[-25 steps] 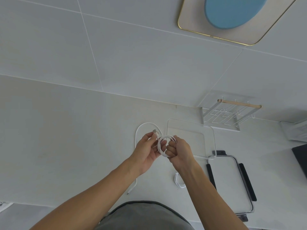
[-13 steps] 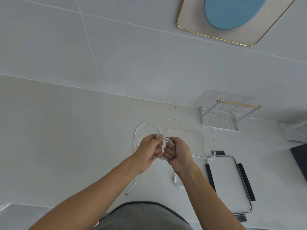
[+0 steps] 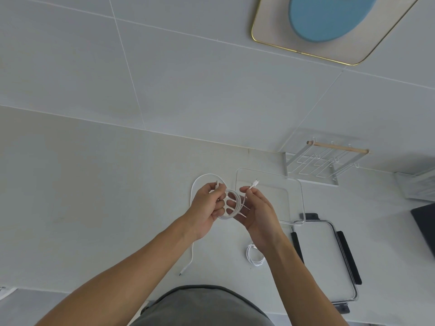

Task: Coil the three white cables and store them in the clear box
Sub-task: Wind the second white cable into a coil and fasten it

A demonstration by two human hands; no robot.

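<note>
While the coiled cable (image 3: 231,205) is gripped above the table (image 3: 94,184) by the left hand (image 3: 207,208), its plug end — pinched by the right hand (image 3: 256,208) — should be wrapped snugly before the clear box (image 3: 302,198), just beside, is loaded.

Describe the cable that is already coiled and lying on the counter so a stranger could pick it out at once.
Start at the clear box near the back of the white counter, then come toward the person, below the right hand. The small coiled cable lies there beside the forearm. Unlike the coil held in both hands and the loose cable trailing left, it is bundled tight and untouched.
</note>
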